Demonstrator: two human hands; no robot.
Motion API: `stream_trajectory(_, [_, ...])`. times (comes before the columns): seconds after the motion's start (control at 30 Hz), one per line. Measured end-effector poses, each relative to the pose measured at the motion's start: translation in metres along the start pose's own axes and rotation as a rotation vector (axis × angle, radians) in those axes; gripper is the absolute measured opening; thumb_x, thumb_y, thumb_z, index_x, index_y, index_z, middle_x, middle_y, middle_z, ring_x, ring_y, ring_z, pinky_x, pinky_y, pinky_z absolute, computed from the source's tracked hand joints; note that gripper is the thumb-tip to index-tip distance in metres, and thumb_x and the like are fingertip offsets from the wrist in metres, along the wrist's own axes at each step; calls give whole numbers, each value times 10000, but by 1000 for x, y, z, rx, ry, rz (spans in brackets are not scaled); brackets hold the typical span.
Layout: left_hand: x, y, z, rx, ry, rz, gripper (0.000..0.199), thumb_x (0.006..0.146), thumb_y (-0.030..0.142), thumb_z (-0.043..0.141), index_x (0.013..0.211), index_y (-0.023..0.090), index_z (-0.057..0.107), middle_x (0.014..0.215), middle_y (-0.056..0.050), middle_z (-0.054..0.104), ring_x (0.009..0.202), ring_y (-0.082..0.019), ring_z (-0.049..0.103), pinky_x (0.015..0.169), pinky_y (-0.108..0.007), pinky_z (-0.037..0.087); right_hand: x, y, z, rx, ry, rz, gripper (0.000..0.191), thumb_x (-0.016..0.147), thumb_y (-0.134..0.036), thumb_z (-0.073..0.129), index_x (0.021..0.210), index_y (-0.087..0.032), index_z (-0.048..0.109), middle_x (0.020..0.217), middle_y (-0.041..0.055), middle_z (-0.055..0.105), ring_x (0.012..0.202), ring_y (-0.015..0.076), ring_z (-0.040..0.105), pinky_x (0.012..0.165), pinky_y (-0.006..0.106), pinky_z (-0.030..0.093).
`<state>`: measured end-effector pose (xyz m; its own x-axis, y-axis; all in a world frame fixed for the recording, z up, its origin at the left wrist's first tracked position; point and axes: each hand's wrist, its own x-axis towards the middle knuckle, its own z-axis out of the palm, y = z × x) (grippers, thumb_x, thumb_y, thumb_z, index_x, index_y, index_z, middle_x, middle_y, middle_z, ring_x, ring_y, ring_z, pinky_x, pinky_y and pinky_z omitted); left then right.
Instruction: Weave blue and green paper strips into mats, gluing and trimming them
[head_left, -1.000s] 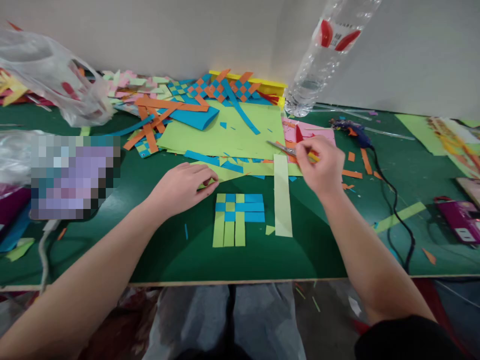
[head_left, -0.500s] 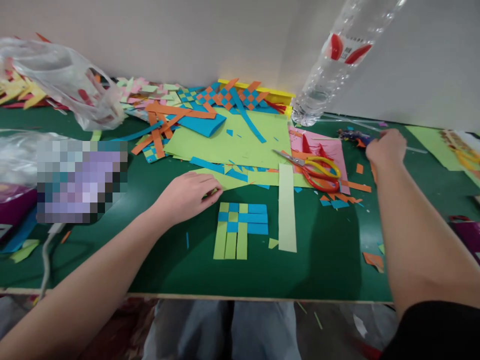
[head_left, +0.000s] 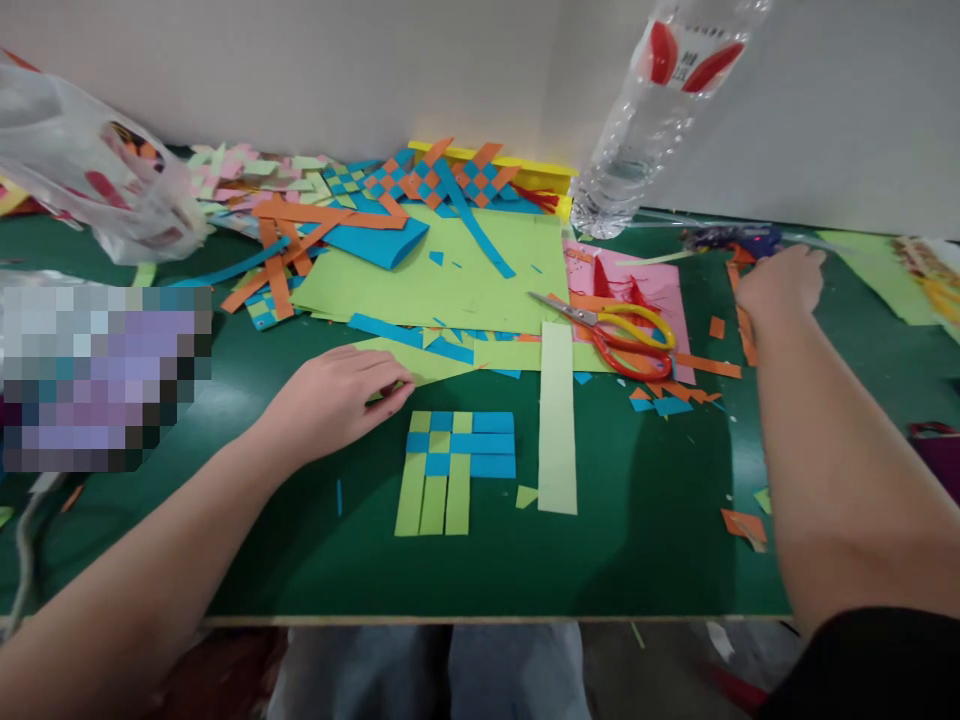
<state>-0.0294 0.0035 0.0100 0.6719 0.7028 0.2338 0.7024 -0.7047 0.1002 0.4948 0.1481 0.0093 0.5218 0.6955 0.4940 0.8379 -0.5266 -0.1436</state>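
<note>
My left hand (head_left: pixel 341 400) rests on the green table with its fingers loosely curled and thumb and forefinger tips close together; nothing shows in it. It lies against a light green paper strip (head_left: pixel 442 368). Just right of it is a half-woven mat (head_left: pixel 439 440) of blue and green paper strips, its loose ends pointing right and toward me. Beside the mat lies a pale green strip (head_left: pixel 557 420). At the far right, my right hand (head_left: pixel 784 285) is closed around what looks like a dark blue hot glue gun (head_left: pixel 724 238) with a small red light; its fingertips are mostly hidden.
Scissors (head_left: pixel 637 330) with yellow and red handles lie on pink paper (head_left: pixel 664 275). A tilted plastic bottle (head_left: pixel 630 150) stands by the wall. Woven paper pieces (head_left: pixel 431 180) and green sheets (head_left: pixel 450 280) are behind. A plastic bag (head_left: pixel 142 200) and a blurred-out device (head_left: pixel 127 370) are at left.
My right hand has lifted the glue gun slightly away from me and to the right, showing more of an orange strip. My left hand keeps its curled pose; the view has shifted a little.
</note>
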Motion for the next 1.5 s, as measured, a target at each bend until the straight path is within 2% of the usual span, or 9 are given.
stream_trajectory(0.17, [1,2,-1,10,4,-9,269,962,300,449,866,182,671,836,-43,720,767,-191,656,704,-313,449,-24,-23,-43,68,-33,73,336,964,-165,451,1278,-52,497,1197,273,588,1112,227,582,839,388,366])
stream_trajectory(0.27, [1,4,-2,0,1,-32,297,963,317,434,858,191,681,835,-44,721,766,-189,655,704,-309,446,-45,-43,-67,273,-59,-10,337,954,-171,420,1270,-106,516,1268,239,587,1111,248,573,899,381,353])
stream_trajectory(0.43, [0,5,-2,8,-5,-43,322,967,323,404,861,194,679,827,-34,717,744,-184,642,694,-307,439,-79,-76,-90,464,-171,-96,256,948,-178,362,1121,-161,550,1114,171,664,1019,249,586,901,389,384])
stream_trajectory(0.57, [-1,6,-3,28,5,-55,315,962,303,398,849,195,671,834,-31,718,726,-177,635,691,-313,438,-108,-96,-91,480,-213,-171,231,933,-231,410,1098,-176,562,1052,138,672,1013,270,617,906,428,434])
stream_trajectory(0.77, [-2,5,-7,63,135,-131,301,959,300,408,818,195,652,780,-22,703,662,-167,605,661,-310,425,-158,-116,-95,521,-213,-355,328,907,-330,418,1155,-167,557,1099,182,669,990,350,644,848,569,485])
stream_trajectory(0.93, [-4,3,-10,37,178,-171,267,941,287,428,826,192,650,744,-18,673,656,-166,591,641,-301,406,-196,-123,-107,557,-271,-423,377,876,-310,438,1207,-153,526,1195,197,648,1007,364,650,815,570,513])
stream_trajectory(1.07, [-5,5,-14,-18,224,-171,277,941,296,428,826,187,656,720,-23,656,654,-157,580,630,-285,402,-221,-125,-116,581,-217,-469,376,904,-319,387,1222,-150,495,1243,210,614,1057,358,635,837,556,516])
stream_trajectory(1.3, [-4,16,-18,-169,389,-227,212,946,280,464,895,187,647,730,-17,626,637,-127,545,624,-255,437,-242,-124,-118,601,-156,-530,336,947,-331,349,1225,-181,465,1228,180,616,1074,323,633,862,507,524])
stream_trajectory(1.5, [-1,22,-16,-190,370,-223,214,955,275,457,948,190,653,749,-18,629,625,-126,533,637,-267,448,-242,-118,-108,534,-148,-617,344,961,-357,358,1237,-185,469,1218,176,620,1071,323,634,832,482,535])
